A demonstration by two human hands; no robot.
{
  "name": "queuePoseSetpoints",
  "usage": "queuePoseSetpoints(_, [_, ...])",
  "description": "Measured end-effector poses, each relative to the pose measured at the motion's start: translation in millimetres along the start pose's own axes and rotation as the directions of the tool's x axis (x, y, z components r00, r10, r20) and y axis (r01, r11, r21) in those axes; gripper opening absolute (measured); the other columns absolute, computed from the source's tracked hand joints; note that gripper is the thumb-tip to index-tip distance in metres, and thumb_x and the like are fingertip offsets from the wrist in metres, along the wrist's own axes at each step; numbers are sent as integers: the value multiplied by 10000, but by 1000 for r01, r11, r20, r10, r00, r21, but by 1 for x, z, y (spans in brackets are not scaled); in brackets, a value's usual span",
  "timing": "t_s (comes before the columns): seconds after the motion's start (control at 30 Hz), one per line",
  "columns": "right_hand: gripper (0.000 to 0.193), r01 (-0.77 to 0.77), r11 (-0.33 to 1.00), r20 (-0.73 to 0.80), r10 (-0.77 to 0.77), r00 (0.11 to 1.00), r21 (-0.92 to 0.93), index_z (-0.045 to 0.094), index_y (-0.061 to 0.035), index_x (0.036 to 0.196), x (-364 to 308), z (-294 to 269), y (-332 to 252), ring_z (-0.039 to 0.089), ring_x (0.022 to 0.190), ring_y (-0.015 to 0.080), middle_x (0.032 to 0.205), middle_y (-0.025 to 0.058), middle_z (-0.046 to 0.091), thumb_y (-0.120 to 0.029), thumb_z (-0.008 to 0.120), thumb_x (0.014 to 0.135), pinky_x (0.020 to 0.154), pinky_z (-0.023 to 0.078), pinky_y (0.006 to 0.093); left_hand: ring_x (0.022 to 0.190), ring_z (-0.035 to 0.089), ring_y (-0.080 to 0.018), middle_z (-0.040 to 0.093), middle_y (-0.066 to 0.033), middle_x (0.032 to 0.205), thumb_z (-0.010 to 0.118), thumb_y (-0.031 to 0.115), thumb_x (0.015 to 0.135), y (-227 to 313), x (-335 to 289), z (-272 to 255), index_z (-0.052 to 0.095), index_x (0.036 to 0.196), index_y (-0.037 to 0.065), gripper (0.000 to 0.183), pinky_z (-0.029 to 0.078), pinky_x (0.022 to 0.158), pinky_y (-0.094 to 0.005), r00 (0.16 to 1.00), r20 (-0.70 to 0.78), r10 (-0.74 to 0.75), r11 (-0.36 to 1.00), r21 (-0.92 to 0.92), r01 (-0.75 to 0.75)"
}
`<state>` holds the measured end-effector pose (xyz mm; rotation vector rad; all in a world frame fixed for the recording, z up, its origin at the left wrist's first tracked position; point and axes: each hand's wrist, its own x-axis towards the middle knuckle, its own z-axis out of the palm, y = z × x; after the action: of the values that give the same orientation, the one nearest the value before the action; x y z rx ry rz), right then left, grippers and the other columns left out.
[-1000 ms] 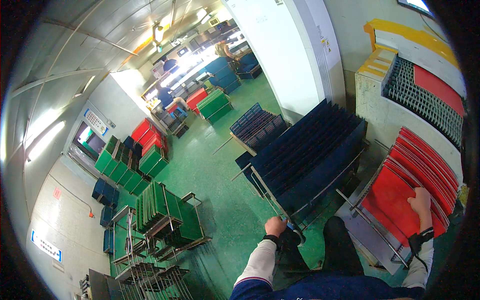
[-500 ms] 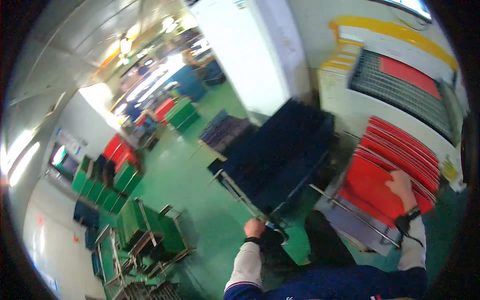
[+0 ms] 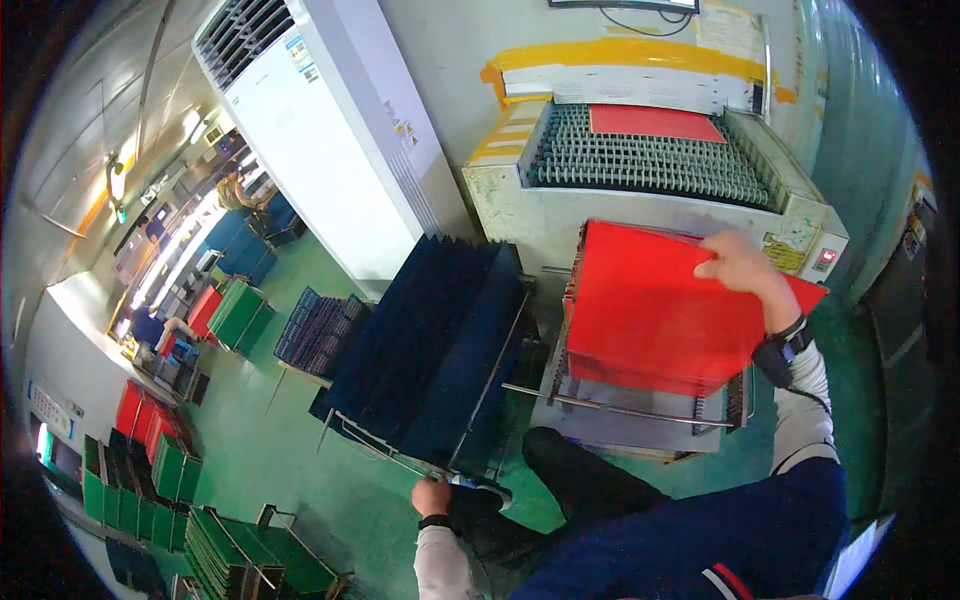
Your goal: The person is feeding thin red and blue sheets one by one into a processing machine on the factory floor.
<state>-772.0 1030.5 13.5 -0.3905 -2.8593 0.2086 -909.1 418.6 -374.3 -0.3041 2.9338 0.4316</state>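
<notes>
My right hand is closed on the upper right edge of a red panel, a thin flat sheet in front of more red panels. They stand in a metal rack on a grey base. My left hand is a fist at the near corner of another rack, apparently around its metal rail; the fingers are partly hidden. That rack holds a dense row of dark blue panels.
A conveyor machine with ridged rollers stands beyond the red panels, with a red panel lying on it. A tall white air conditioner is to its left. Racks of green panels stand at lower left. People work in the far background.
The view has swung to the right. My right hand has moved from the middle of the red stack to the front panel's upper right edge, and that panel now stands more upright.
</notes>
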Motion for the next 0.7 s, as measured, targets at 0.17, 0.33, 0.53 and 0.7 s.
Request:
queuePoseSetpoints(0.17, [287,-215,857,-108,297,949,468,707,-10,973,7,-34,47,682,851,312,910,120,720,-228,741,788,774,517,439,880,672,-405,703,-196,908,668,432,787,-3,-4,-3,738,895,70,384,540,783,-497,999,-50,16,1000,25,-14])
queuePoseSetpoints(0.33, [438,73,-186,52,590,806,980,554,-41,1294,18,-10,79,643,1035,281,1176,93,666,-181,656,892,895,513,442,885,670,-398,701,-197,908,678,430,778,9,-9,-8,737,885,69,381,536,786,-496,998,-58,3,1000,-1,-3])
queuePoseSetpoints(0.53, [322,72,-411,123,428,895,909,569,-80,1168,56,71,144,628,1020,249,1149,102,657,-172,668,875,874,512,411,863,668,-399,696,-198,873,660,422,776,-8,-3,4,730,832,57,377,534,770,-496,995,-95,28,999,-24,-30])
queuePoseSetpoints(0.7, [221,-79,-438,310,486,818,895,569,-90,1011,75,134,179,622,888,253,967,100,640,-203,691,867,692,530,324,837,669,-396,695,-196,850,653,419,778,3,-4,4,727,794,51,376,536,746,-497,996,-78,50,999,0,-50])
